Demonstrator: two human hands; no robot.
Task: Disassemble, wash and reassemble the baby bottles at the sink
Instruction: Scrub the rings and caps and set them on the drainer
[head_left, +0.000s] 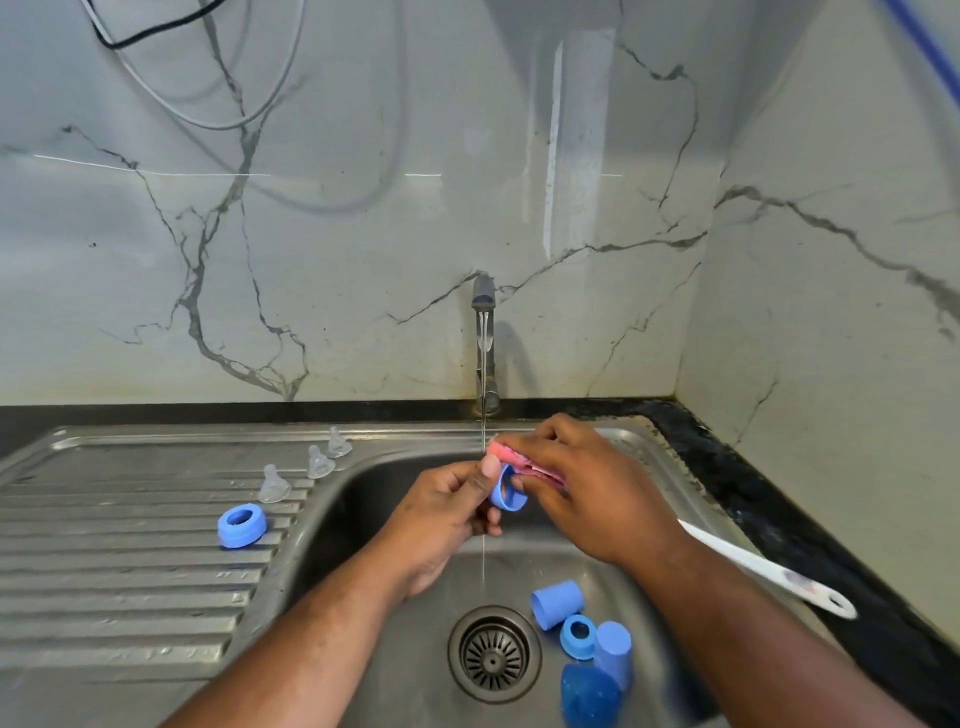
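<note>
Over the sink basin (363, 519), my left hand (447, 514) pinches a blue bottle ring (506, 491) beside the thin water stream (483, 426). My right hand (582, 488) grips a pink sponge (511, 457) and holds it against the ring. Three clear teats (274, 484) (318, 462) (337, 442) stand on the drainboard, with another blue ring (241, 526) in front of them. In the basin by the drain (493, 653) lie two blue caps (558, 604) (614, 652), a blue ring (577, 636) and a darker blue cap (589, 696).
The tap (484, 332) stands at the back of the sink and runs. A white bottle-brush handle (769, 571) lies across the sink's right rim and the black counter (779, 509). The ribbed drainboard (130, 561) spreads to the left. Cables hang on the marble wall.
</note>
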